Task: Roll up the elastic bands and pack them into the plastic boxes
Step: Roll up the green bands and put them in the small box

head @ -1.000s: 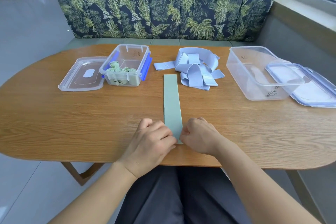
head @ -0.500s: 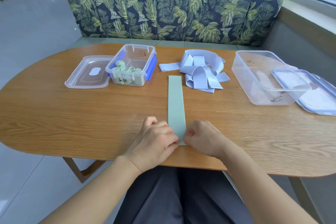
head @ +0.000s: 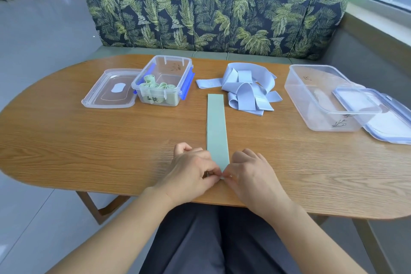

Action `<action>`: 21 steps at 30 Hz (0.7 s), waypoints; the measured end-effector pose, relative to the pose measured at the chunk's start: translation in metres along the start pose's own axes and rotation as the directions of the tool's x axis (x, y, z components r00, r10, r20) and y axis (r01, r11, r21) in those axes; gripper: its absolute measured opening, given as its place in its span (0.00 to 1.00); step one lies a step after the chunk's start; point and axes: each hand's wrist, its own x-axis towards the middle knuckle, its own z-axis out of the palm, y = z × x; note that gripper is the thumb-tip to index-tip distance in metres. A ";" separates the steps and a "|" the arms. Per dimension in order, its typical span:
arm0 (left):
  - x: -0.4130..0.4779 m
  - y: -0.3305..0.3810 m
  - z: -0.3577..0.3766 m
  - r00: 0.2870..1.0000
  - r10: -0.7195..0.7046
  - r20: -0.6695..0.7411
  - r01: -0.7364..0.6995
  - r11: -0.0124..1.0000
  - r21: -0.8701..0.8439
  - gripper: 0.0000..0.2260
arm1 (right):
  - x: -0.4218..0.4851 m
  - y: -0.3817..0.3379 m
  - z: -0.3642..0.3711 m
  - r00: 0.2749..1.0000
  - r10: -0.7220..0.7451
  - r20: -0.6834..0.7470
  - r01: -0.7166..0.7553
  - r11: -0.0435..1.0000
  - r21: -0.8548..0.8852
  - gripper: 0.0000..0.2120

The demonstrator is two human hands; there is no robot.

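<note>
A pale green elastic band (head: 216, 124) lies flat and straight on the wooden table (head: 89, 140), running away from me. My left hand (head: 191, 171) and my right hand (head: 251, 173) pinch its near end from either side, fingertips meeting over it. A small clear box with blue clips (head: 166, 69) at the back left holds several rolled green bands (head: 155, 85). A loose heap of light blue bands (head: 246, 87) lies behind the green one. A larger clear box (head: 311, 95) stands at the right.
A clear lid (head: 111, 91) lies left of the small box, and a blue-rimmed lid (head: 382, 118) leans against the large box. A leaf-patterned sofa (head: 211, 15) runs behind the table. The table's near edge is just below my hands.
My hands stay at the band's near end while the fingertips close in over it. The camera has tilted, so everything sits lower in view.
</note>
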 end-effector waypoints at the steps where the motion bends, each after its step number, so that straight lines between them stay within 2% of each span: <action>1: -0.001 0.000 0.001 1.000 -0.001 -0.009 0.001 1.000 -0.002 0.04 | 0.000 0.000 0.001 1.000 -0.012 -0.009 0.011 1.000 -0.021 0.04; 4: -0.002 0.001 0.002 0.999 0.009 -0.031 -0.008 1.000 0.029 0.06 | 0.000 0.001 0.004 0.999 -0.030 -0.016 0.029 0.998 -0.058 0.07; 8: -0.002 0.001 0.001 0.998 0.039 -0.049 -0.035 0.996 0.079 0.05 | 0.001 0.001 0.006 0.999 -0.047 -0.016 0.046 0.997 -0.056 0.05; 13: -0.001 0.002 -0.001 0.998 0.045 -0.042 -0.041 0.994 0.097 0.08 | 0.002 0.002 0.009 1.000 -0.021 -0.002 0.021 0.999 -0.049 0.09; 16: 0.001 0.003 -0.003 1.000 0.030 0.005 -0.030 0.994 0.102 0.08 | 0.002 0.004 0.013 1.000 -0.004 0.000 0.004 1.000 -0.027 0.08; 21: 0.007 0.000 -0.003 0.992 -0.063 0.105 0.063 0.998 0.006 0.06 | 0.000 0.008 0.015 1.000 0.026 0.013 -0.027 0.999 0.039 0.06</action>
